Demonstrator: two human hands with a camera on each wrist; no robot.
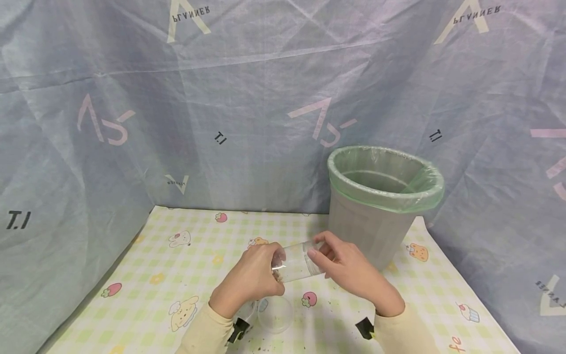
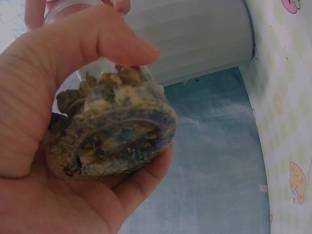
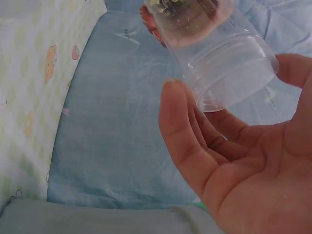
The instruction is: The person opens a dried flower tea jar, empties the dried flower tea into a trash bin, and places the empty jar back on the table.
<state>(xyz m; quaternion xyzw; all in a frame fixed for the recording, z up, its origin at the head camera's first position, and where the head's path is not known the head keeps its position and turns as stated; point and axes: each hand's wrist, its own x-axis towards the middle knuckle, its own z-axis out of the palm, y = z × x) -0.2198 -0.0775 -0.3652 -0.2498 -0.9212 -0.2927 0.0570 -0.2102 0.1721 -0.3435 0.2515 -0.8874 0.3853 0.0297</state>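
Note:
My left hand [image 1: 254, 273] grips the base end of a clear plastic cup [image 1: 294, 263], which lies tilted in the air above the table. Dried, crumbly brown and greenish bits [image 2: 117, 126] are gathered at its base, seen through the plastic in the left wrist view. At the other end, my right hand [image 1: 349, 268] holds the cup's clear, ridged mouth section [image 3: 234, 73] between thumb and fingers. Whether that section is a separate piece, I cannot tell. Below the hands, a clear round lid or dish [image 1: 276, 314] lies on the tablecloth.
A grey bin [image 1: 371, 231] with a green liner stands at the back right, close behind my right hand. Another clear item [image 1: 247, 310] is partly hidden by my left wrist. Dark crumbs dot the checked tablecloth [image 1: 177, 270]. Blue-grey fabric [image 1: 247, 162] hangs around the table.

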